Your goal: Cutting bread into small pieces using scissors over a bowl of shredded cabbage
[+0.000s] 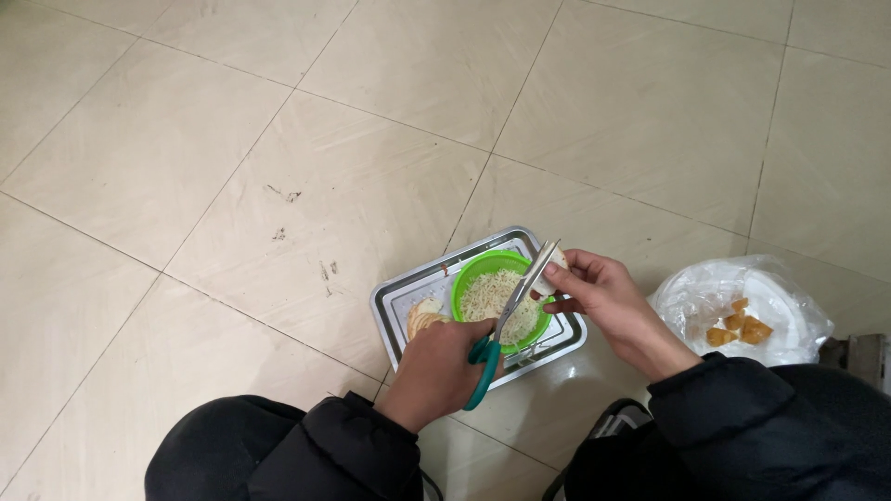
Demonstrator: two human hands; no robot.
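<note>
Floor (213, 139): pale tiles, a few dark scuffs at 9 o'clock from the tray. Everything sits directly on it.

One clear plastic bag (742, 311), at 3 o'clock from the tray and well apart from it. Contents: several orange-brown chunks (738, 327), roughly five, on something white.

One metal tray (401, 306), rectangular, with a raised rim. It holds one green bowl (475, 269) on its right half and a small stack of pale slices (424, 317) at the bowl's 8 o'clock, touching the left hand's knuckles.

The green bowl is filled with fine pale shreds (497, 295). The scissors and left hand partly cover it from 6 o'clock.

One pair of scissors (520, 295), green handles, blades nearly closed, pointing to 1 o'clock above the bowl.

Left hand (436, 371): grip closed through the scissor handles.

Right hand (608, 292): at 3 o'clock from the bowl, fingertips pinching one small pale piece (554, 271) against the blade tips over the bowl's rim.

Black padded sleeves cover both arms.
</note>
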